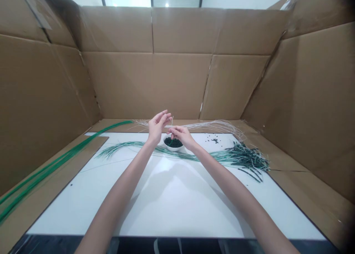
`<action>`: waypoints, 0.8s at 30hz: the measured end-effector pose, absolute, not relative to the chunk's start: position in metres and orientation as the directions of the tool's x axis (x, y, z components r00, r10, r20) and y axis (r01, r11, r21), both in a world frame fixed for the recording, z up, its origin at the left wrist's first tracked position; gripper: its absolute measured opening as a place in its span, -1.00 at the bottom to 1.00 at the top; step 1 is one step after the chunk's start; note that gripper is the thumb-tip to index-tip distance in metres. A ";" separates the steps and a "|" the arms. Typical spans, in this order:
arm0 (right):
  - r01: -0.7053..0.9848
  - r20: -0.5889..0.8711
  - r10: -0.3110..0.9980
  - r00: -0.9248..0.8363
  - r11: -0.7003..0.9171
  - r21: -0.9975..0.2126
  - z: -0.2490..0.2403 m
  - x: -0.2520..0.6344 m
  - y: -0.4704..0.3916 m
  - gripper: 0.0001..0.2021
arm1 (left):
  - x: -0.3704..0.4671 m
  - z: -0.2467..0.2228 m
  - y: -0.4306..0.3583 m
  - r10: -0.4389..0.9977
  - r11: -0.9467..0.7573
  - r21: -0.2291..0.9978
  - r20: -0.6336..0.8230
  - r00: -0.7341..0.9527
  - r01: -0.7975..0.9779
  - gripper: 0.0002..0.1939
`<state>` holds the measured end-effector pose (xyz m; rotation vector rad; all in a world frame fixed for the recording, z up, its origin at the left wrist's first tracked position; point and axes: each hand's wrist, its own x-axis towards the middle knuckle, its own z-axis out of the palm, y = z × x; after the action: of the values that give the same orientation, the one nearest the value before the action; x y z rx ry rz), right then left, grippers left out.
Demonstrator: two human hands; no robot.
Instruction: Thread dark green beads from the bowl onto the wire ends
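Note:
My right hand (pixel 181 134) is closed in a pinch on a thin wire (pixel 172 120), whose pale end stands up above the fingers. My left hand (pixel 160 125) is raised just left of it, thumb and fingers drawn together near the wire's tip; anything between them is too small to make out. Under both hands stands a white bowl (pixel 174 149) filled with small dark green beads (pixel 173 142). In front of the bowl, a bundle of thin green wires (pixel 183 156) runs across the white board, its dark, thicker ends (pixel 248 157) piled at the right.
Long green wires (pixel 69 150) lie at the left over cardboard. White wires (pixel 216 126) stretch along the back. Loose dark beads (pixel 215 140) are scattered right of the bowl, on the white board (pixel 172 206). Tall cardboard walls (pixel 144 83) enclose the back and sides.

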<state>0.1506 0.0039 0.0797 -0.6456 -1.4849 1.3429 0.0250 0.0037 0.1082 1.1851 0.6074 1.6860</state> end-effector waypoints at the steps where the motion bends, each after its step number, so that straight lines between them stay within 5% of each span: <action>1: -0.221 0.314 0.877 -0.365 0.246 -0.944 0.078 0.151 0.002 -0.75 | 0.026 0.108 0.003 0.892 -0.442 0.801 0.442 -0.100 -0.404 -0.62; 8: -0.056 0.450 0.869 -0.205 0.448 -0.892 0.073 0.157 -0.021 -0.81 | 0.019 0.108 -0.012 0.826 -0.555 0.811 0.511 -0.238 -0.184 -0.61; 13: 0.007 0.520 0.849 -0.092 0.523 -0.852 0.088 0.163 -0.029 -0.82 | 0.018 0.105 -0.021 0.839 -0.536 0.842 0.524 -0.142 -0.060 -0.71; 24: -0.003 0.467 0.883 -0.046 0.467 -0.884 0.084 0.152 -0.040 -0.87 | 0.027 0.112 -0.043 0.959 -0.252 0.921 0.278 0.050 -0.296 -0.74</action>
<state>0.1522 -0.0405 0.0843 -0.8268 -1.4395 0.8699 0.0266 -0.0432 0.1123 1.2189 0.7842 1.4568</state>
